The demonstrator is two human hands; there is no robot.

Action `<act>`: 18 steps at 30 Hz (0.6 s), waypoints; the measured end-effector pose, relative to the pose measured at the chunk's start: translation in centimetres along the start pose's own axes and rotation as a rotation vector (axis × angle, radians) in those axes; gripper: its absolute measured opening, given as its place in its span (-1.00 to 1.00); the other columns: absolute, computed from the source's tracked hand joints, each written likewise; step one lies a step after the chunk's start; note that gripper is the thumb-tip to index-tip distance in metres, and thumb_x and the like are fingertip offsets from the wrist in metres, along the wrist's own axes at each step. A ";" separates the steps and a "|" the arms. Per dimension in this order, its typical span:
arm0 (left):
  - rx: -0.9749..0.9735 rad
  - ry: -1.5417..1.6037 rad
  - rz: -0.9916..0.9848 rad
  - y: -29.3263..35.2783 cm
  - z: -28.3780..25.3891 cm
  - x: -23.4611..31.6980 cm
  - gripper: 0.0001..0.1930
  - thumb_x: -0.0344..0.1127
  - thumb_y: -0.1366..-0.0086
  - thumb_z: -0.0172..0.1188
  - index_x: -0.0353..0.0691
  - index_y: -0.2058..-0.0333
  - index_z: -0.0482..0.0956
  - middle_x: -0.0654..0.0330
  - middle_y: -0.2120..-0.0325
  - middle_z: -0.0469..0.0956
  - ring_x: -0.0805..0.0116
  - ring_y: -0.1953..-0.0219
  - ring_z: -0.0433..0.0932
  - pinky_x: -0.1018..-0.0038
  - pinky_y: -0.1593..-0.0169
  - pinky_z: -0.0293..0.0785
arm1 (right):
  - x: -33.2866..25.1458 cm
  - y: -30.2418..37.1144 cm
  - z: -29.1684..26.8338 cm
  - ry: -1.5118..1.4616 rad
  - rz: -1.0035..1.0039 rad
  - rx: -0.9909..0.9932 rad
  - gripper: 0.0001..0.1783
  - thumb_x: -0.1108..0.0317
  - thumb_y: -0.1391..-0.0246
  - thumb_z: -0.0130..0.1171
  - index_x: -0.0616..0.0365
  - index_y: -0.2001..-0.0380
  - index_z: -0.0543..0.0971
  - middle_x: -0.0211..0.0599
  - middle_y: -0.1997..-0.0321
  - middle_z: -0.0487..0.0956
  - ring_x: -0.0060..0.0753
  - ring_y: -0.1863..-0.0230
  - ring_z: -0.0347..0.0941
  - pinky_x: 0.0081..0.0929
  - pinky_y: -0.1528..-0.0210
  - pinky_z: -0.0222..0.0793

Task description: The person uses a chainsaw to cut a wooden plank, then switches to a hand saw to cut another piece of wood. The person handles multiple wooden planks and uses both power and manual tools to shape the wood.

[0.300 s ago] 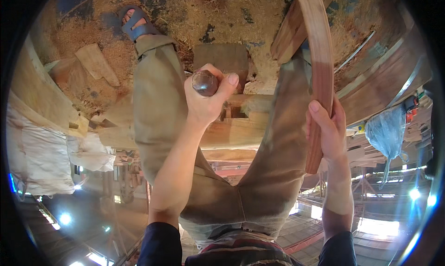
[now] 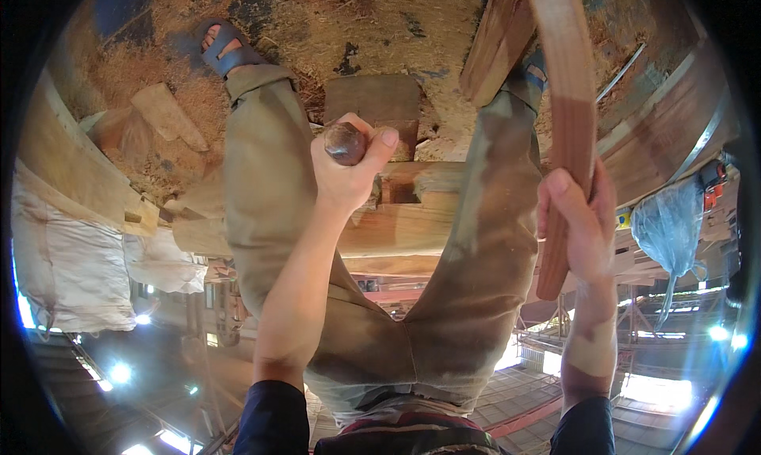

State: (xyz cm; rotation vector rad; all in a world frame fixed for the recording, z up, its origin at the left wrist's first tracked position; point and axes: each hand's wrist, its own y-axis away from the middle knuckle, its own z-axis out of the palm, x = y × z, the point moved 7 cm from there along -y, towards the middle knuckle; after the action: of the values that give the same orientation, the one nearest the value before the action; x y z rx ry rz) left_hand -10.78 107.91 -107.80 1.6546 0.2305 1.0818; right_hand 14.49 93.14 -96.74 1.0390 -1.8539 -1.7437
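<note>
My left hand [image 2: 346,170] is closed round an upright tool handle [image 2: 346,143] of dark, worn wood. Only its rounded butt end shows; the rest of the tool is hidden below my fist. Just beside that hand, a rectangular hole [image 2: 403,190] is cut in a pale wooden beam [image 2: 404,227] between my legs. My right hand [image 2: 581,221] grips a long, curved, reddish-brown piece of wood [image 2: 567,82] near its lower end. It rises past my right leg and runs out at the top of the picture.
A dark wooden block [image 2: 372,98] lies beyond the beam. Another timber [image 2: 499,43] rests by my right foot. Wood offcuts [image 2: 168,116] lie among sawdust at left. White sacks [image 2: 71,257] stand far left; a clear plastic bag [image 2: 668,221] hangs at right.
My right hand has moved slightly to the right with the curved piece of wood. My left hand stays nearly in place, still round the handle.
</note>
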 end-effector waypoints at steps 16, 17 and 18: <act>0.010 0.077 -0.236 -4.3 1.5 0.2 -0.73 -0.39 -0.33 0.35 -0.22 0.45 0.40 0.29 0.68 0.38 0.48 0.64 0.37 0.46 0.54 0.31 | -13.0 1.5 -7.7 0.328 -0.546 -0.088 -0.40 -0.02 -0.40 0.03 0.27 -0.22 0.36 -0.34 0.27 0.42 -0.53 0.34 0.37 -0.62 0.25 0.35; -0.038 0.083 -0.226 -3.7 2.3 0.4 -0.72 -0.33 -0.32 0.39 -0.20 0.46 0.44 0.33 0.69 0.41 0.53 0.65 0.37 0.49 0.54 0.29 | -14.3 2.1 -8.0 0.165 -0.639 -0.111 -0.44 0.01 -0.38 0.06 0.25 -0.19 0.37 -0.32 0.25 0.44 -0.47 0.32 0.41 -0.56 0.21 0.38; -0.108 -0.003 -0.201 -2.9 3.3 0.5 -0.72 -0.29 -0.31 0.41 -0.22 0.47 0.48 0.34 0.65 0.46 0.55 0.60 0.39 0.50 0.50 0.31 | -15.3 2.7 -7.8 0.015 -0.732 -0.146 -0.48 0.05 -0.36 0.09 0.23 -0.16 0.39 -0.31 0.24 0.47 -0.42 0.29 0.44 -0.51 0.18 0.41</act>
State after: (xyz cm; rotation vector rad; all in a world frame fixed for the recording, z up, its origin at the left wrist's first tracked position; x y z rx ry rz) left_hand -6.98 107.15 -110.00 1.5018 0.3241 0.9239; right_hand 29.37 98.89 -89.87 1.8094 -1.3836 -2.1921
